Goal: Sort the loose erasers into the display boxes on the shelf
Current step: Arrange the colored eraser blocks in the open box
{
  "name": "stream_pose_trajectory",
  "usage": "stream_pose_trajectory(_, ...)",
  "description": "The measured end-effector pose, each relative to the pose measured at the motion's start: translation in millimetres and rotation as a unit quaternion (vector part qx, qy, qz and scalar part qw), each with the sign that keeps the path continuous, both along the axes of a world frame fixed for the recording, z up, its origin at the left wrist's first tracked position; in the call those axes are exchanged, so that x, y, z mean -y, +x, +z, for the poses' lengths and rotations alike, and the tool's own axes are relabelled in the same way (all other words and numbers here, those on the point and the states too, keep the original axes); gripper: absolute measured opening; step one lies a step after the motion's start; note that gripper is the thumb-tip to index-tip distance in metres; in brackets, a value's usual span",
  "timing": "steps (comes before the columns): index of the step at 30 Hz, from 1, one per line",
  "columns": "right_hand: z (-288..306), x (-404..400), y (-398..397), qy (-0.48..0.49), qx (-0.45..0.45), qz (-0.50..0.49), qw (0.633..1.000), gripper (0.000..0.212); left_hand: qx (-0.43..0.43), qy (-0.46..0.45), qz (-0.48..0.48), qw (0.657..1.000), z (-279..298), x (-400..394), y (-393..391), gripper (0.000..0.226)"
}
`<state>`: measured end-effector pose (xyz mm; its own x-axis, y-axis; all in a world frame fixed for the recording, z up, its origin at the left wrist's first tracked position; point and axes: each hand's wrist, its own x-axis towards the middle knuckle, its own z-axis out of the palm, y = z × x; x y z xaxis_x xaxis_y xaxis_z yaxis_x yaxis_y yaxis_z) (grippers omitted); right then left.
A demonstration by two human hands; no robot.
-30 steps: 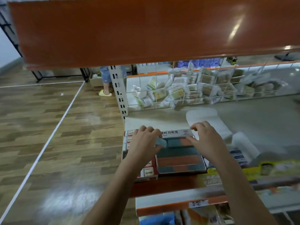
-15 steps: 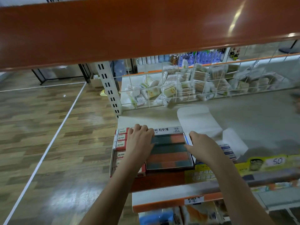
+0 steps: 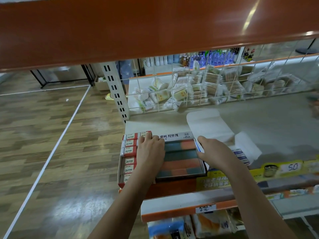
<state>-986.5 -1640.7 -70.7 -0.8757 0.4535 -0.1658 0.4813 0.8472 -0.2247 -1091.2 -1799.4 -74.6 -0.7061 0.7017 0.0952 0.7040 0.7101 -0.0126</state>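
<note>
A display box of teal and orange erasers (image 3: 181, 158) sits at the shelf's front edge, its lid flap with Korean print standing at the back. My left hand (image 3: 151, 152) lies over the box's left edge, fingers curled down at the gap to the box of red and white 2B erasers (image 3: 129, 156). My right hand (image 3: 213, 152) grips the right wall of the teal and orange box. A third box with blue-labelled erasers (image 3: 241, 156) lies right of my right hand, its white flaps open. I see no loose eraser in either hand.
The grey shelf (image 3: 267, 128) stretches to the right. A wire mesh divider (image 3: 207, 87) at the back holds packs of cotton swabs. An orange shelf (image 3: 155, 28) hangs overhead. A yellow price strip (image 3: 284, 169) runs along the front. Wooden floor lies to the left.
A second ago my left hand held a teal eraser above the box; now none shows. Both hands dropped to the sides of the teal and orange box.
</note>
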Motion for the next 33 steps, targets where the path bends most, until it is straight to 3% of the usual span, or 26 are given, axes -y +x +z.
stream_pose_trajectory(4,0.3,-2.4,1.3,-0.02,0.003,-0.007,1.0,0.037,0.017,-0.005,-0.008,1.0,4.1,0.2,-7.0,0.026)
stream_pose_trajectory(8,22.7,-8.5,14.3,-0.165,0.01,-0.036,0.986,0.03,0.025,0.005,-0.046,0.999,13.8,-14.4,-10.7,0.032)
stream_pose_trajectory(10,32.3,-18.8,22.6,-0.178,-0.009,-0.052,0.983,0.025,0.024,0.019,-0.076,0.997,19.8,-32.0,-7.3,0.033)
stream_pose_trajectory(15,41.5,-64.1,61.3,-0.058,-0.093,-0.083,0.99,0.03,0.042,0.05,-0.159,0.985,37.8,-102.2,32.3,0.033)
stream_pose_trajectory(20,39.8,-123.7,130.8,0.092,-0.067,-0.075,0.991,0.037,0.01,0.049,-0.251,0.967,48.5,-181.8,106.6,0.036)
stream_pose_trajectory(33,21.7,-280.5,310.4,0.116,-0.088,-0.189,0.971,0.045,0.097,-0.015,-0.28,0.955,24.7,-363.9,273.2,0.038)
